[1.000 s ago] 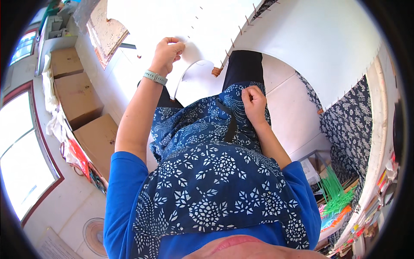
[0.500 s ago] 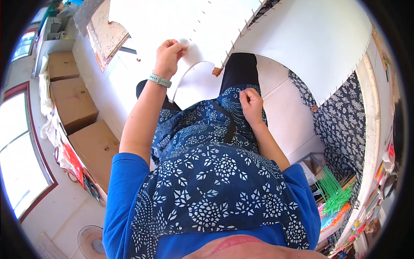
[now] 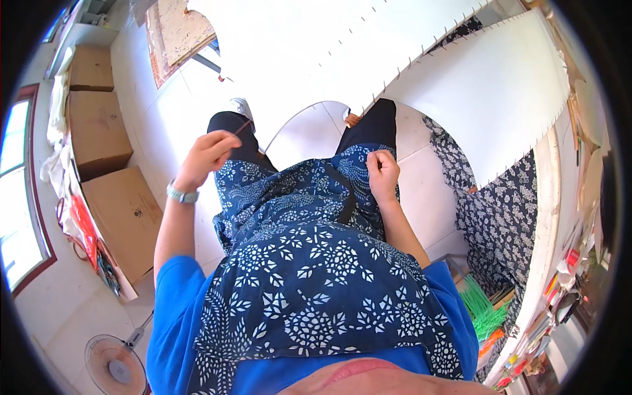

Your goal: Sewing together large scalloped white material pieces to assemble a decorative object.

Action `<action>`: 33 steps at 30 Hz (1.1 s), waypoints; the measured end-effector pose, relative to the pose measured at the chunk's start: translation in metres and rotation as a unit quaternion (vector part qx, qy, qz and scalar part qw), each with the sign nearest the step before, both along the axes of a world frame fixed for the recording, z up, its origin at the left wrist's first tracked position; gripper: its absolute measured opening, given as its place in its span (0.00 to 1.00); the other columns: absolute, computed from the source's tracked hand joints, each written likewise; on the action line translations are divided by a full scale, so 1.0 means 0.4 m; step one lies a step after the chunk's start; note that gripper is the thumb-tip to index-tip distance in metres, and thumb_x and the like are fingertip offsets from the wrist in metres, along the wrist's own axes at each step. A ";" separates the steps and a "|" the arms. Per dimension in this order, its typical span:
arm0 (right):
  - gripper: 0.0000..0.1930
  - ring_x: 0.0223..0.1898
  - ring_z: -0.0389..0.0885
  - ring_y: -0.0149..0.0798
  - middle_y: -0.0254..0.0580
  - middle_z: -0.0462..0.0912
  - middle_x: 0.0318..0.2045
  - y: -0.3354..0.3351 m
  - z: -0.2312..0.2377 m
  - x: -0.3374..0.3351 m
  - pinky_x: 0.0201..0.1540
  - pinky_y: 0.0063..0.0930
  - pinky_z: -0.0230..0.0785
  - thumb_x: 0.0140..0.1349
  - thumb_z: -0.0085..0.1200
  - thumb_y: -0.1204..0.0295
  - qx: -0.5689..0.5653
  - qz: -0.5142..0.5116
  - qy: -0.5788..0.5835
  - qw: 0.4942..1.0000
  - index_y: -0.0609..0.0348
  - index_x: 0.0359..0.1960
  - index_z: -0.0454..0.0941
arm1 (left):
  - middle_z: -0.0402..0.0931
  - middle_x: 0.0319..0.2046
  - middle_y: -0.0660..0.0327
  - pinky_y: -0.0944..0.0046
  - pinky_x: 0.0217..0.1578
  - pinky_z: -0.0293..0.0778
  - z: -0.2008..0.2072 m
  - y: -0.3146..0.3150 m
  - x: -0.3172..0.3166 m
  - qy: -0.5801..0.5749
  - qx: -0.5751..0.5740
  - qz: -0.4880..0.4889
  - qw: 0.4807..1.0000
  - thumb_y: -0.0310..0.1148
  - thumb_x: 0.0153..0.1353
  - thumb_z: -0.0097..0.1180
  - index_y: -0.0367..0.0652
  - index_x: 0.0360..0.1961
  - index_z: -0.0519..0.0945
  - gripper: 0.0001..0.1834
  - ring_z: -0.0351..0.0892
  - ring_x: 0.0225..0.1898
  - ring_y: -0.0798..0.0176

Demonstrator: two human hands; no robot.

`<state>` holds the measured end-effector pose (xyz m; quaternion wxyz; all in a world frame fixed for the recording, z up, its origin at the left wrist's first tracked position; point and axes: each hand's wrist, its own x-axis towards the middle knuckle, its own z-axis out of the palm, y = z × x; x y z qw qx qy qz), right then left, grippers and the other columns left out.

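Observation:
Held up over my left thigh, my left hand is closed in a pinch on a thin brown stick, whose tip points up and away. That hand is apart from the white cloth spread in front of me. Thin brown sticks stand along the cloth's edge in a slanting row, with a few short dark marks farther in. My right hand is closed in a fist near my right thigh, against the patterned apron. Whatever it holds, if anything, is hidden.
Another white cloth with sticks on its edges stretches to the right, above dark patterned fabric. Green strands lie lower right. Cardboard boxes line the left wall, a fan stands lower left, and a worn board is ahead.
My left hand has drawn back from the white cloth, down and to the left, and the thin stick now shows in its fingers. My right hand has stayed nearly where it was.

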<state>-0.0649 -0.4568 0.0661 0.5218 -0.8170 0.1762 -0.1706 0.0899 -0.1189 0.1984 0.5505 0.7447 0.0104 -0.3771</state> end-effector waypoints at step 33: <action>0.09 0.17 0.70 0.33 0.41 0.74 0.20 0.009 -0.001 0.012 0.21 0.25 0.61 0.56 0.55 0.75 0.011 -0.007 -0.016 1.000 0.65 0.20 0.73 | 0.79 0.19 0.52 0.62 0.30 0.75 -0.159 -0.426 0.213 -0.298 0.243 -0.005 0.923 0.38 0.44 0.61 0.36 0.23 0.84 0.14 0.79 0.21 0.57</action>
